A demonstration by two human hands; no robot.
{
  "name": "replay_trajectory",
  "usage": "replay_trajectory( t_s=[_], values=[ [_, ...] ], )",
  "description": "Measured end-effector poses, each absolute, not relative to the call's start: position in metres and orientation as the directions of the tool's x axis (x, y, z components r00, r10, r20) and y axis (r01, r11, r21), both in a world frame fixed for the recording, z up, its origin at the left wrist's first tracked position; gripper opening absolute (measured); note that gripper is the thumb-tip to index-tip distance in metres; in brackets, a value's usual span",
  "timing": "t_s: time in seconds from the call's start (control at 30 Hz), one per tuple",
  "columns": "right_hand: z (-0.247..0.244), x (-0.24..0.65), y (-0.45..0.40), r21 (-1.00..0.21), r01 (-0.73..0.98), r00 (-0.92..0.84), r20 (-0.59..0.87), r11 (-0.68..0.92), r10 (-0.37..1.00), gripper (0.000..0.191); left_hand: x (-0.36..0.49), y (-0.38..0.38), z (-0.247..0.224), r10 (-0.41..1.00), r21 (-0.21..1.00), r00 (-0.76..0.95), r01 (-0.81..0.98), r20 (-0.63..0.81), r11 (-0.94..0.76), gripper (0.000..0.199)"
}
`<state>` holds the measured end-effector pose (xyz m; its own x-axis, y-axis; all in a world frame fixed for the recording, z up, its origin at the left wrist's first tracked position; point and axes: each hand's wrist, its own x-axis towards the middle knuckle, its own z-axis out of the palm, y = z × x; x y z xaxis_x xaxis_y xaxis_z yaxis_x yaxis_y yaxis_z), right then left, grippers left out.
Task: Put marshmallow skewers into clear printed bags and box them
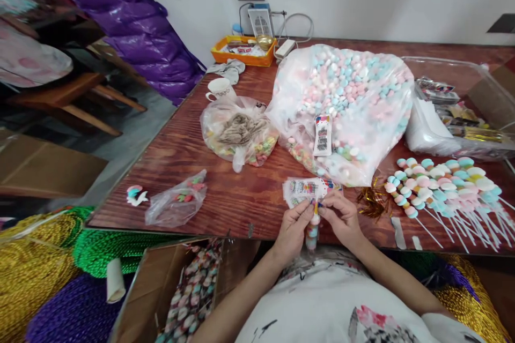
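Note:
Close to my body at the table's front edge, a wrapped marshmallow skewer hangs between my two hands in a clear bag. My left hand pinches the bag's gathered neck from one side. From the other side my right hand pinches the same neck, where some blue and yellow shows. Just beyond my fingers lie printed clear bags. A pile of marshmallow skewers on white sticks lies to the right. Gold tinsel ties sit between my right hand and that pile.
Behind my hands spreads a large bag of pastel marshmallows with a printed label card on it. Left are a bag of candies, a mug and an orange tray. A box of skewers stands below the edge.

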<state>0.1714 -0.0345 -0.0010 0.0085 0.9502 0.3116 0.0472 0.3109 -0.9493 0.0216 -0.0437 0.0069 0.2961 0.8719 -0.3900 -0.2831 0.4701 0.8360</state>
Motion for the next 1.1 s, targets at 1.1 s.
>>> replay_trajectory(
  t_s=[1.1],
  values=[
    [-0.003, 0.208, -0.063, -0.390, 0.765, -0.417, 0.307, 0.512, 0.856, 0.007, 0.011, -0.024, 0.014, 0.590, 0.730, 0.796, 0.481, -0.132, -0.486, 0.030]
  ],
)
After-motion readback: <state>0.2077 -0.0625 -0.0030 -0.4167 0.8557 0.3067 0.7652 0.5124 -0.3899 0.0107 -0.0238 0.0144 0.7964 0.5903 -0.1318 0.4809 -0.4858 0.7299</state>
